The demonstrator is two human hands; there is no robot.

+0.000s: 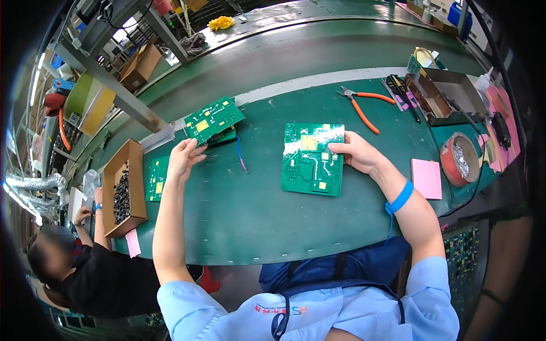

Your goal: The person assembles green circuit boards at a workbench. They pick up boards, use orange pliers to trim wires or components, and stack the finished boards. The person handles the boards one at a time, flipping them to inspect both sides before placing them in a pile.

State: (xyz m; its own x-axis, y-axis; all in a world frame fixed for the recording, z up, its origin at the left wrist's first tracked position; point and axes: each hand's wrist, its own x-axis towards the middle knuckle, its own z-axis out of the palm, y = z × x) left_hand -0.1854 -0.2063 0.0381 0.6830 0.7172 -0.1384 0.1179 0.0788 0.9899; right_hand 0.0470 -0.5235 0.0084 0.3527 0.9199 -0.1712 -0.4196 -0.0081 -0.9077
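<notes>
My right hand [360, 152] grips a green circuit board [298, 173] by its right edge, thumb on top and the other fingers mostly hidden beneath. Gold and white patches show on the board's face. To the left, my left hand [185, 157] pinches the near corner of a second green circuit board [219, 120]. That board sits tilted over another board [223, 136], which it mostly covers. Beside them lies a short blue and purple wire [239, 153]. One more green board [155, 177] lies left of my left forearm, partly hidden by it.
A cardboard box [138, 196] of small black parts stands at the left, near a seated co-worker [96, 273]. Orange-handled pliers [364, 105], a pink pad [426, 179], a red round container [458, 159] and a metal tray [455, 85] occupy the right. A grey post [122, 91] rises at the far left.
</notes>
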